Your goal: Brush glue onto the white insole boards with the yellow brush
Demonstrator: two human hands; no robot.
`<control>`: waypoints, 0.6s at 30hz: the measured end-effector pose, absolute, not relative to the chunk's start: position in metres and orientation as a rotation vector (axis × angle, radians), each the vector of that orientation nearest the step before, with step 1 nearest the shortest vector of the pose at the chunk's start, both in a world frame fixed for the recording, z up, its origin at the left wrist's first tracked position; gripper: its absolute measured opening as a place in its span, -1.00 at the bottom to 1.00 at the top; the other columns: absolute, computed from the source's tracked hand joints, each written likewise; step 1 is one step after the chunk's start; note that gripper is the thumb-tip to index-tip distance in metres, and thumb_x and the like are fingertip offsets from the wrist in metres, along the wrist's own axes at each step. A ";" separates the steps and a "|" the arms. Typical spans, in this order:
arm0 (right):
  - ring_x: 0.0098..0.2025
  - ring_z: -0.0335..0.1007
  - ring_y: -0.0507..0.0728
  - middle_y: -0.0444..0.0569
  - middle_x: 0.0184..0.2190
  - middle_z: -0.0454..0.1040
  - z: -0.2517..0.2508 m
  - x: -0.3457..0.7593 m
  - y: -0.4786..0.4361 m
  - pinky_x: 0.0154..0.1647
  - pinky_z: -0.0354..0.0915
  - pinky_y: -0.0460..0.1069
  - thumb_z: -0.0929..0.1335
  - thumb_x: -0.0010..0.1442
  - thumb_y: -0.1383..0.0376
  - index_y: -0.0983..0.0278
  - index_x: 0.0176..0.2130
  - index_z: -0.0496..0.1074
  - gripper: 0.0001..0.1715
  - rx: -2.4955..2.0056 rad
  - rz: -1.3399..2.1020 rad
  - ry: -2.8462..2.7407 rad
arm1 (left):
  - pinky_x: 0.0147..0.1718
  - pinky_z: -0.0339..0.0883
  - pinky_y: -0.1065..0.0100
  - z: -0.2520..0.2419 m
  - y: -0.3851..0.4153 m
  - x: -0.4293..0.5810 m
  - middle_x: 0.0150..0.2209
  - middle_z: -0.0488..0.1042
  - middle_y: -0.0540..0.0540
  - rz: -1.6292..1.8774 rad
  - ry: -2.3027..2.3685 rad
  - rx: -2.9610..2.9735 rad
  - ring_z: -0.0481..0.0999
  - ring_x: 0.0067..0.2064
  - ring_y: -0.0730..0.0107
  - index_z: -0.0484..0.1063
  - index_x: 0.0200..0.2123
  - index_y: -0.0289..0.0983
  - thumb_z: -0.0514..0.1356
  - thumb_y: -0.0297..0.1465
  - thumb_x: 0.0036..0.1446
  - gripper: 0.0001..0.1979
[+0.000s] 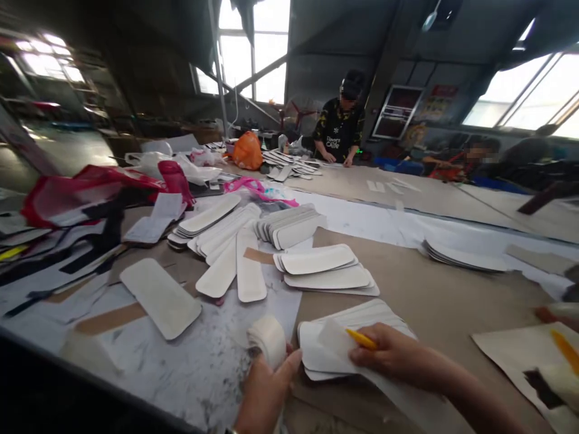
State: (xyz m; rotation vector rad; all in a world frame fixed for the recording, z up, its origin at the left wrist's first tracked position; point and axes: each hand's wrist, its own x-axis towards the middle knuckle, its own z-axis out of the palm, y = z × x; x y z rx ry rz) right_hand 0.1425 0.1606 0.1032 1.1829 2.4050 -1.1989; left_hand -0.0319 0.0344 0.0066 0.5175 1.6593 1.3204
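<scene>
My left hand [269, 386] is closed around a roll of off-white strip [270, 339], low in the middle of the head view. My right hand [389, 351] grips a slim yellow tool [360, 339]; its exact kind does not show. Beneath that hand lies a fanned stack of white rounded panels [319, 346]. A pale, blurred sheet or strip [335, 339] sits over the stack by the tool's tip. Just beyond is another small stack of white panels [323, 262]. One single panel [160, 296] lies apart on the left.
More panel piles [226, 232] spread across the table's middle. Pink and red bags [90, 193] and scraps crowd the left. An orange bag [247, 150] stands farther back. A co-worker [340, 123] works across the table. Another stack [465, 256] lies to the right.
</scene>
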 end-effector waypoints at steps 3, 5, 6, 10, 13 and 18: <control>-0.54 0.04 -0.03 -0.21 -0.60 0.17 0.091 0.123 0.171 -0.58 -0.04 -0.13 0.28 -0.01 0.15 0.28 -0.54 0.22 -0.75 1.119 -1.079 2.292 | -0.65 0.10 0.44 0.012 0.047 -0.030 -0.69 0.28 0.11 1.255 1.676 0.565 0.25 -0.64 0.48 0.34 -0.45 -0.33 0.21 -0.26 -0.20 -0.73; -0.58 0.02 -0.04 -0.22 -0.64 0.15 0.086 0.116 0.177 -0.61 -0.07 -0.13 0.30 -0.04 0.19 0.28 -0.56 0.23 -0.78 1.105 -1.055 2.228 | -0.66 0.07 0.45 0.017 0.052 -0.029 -0.73 0.25 0.13 1.219 1.676 0.598 0.23 -0.66 0.49 0.34 -0.49 -0.31 0.18 -0.36 -0.17 -0.85; -0.59 0.02 -0.04 -0.23 -0.65 0.16 0.084 0.113 0.180 -0.61 -0.07 -0.13 0.31 -0.06 0.21 0.29 -0.57 0.24 -0.79 1.107 -1.041 2.211 | -0.67 0.05 0.45 0.019 0.054 -0.029 -0.75 0.24 0.14 1.207 1.674 0.610 0.21 -0.67 0.49 0.34 -0.51 -0.30 0.16 -0.40 -0.16 -0.91; -0.61 0.07 -0.04 -0.22 -0.68 0.19 0.080 0.103 0.187 -0.61 -0.05 -0.12 0.34 -0.12 0.24 0.29 -0.58 0.30 -0.83 1.075 -0.958 2.191 | -0.68 0.01 0.46 0.024 0.056 -0.031 -0.78 0.21 0.16 1.182 1.656 0.623 0.17 -0.67 0.51 0.32 -0.55 -0.29 0.12 -0.47 -0.14 -0.99; -0.60 0.10 -0.03 -0.22 -0.68 0.21 0.077 0.096 0.190 -0.61 -0.03 -0.12 0.34 -0.13 0.25 0.29 -0.56 0.35 -0.86 1.049 -0.911 2.199 | -0.67 0.03 0.47 0.025 0.054 -0.034 -0.76 0.22 0.16 1.180 1.621 0.619 0.17 -0.66 0.53 0.32 -0.57 -0.28 0.12 -0.49 -0.13 -0.96; -0.57 0.16 -0.01 -0.20 -0.65 0.25 0.078 0.098 0.192 -0.58 0.02 -0.10 0.36 -0.11 0.27 0.29 -0.52 0.41 -0.89 1.081 -0.814 2.203 | -0.56 0.18 0.50 0.030 0.061 -0.031 -0.74 0.20 0.17 1.200 1.524 0.633 0.27 -0.59 0.53 0.29 -0.63 -0.27 0.09 -0.59 -0.10 -0.84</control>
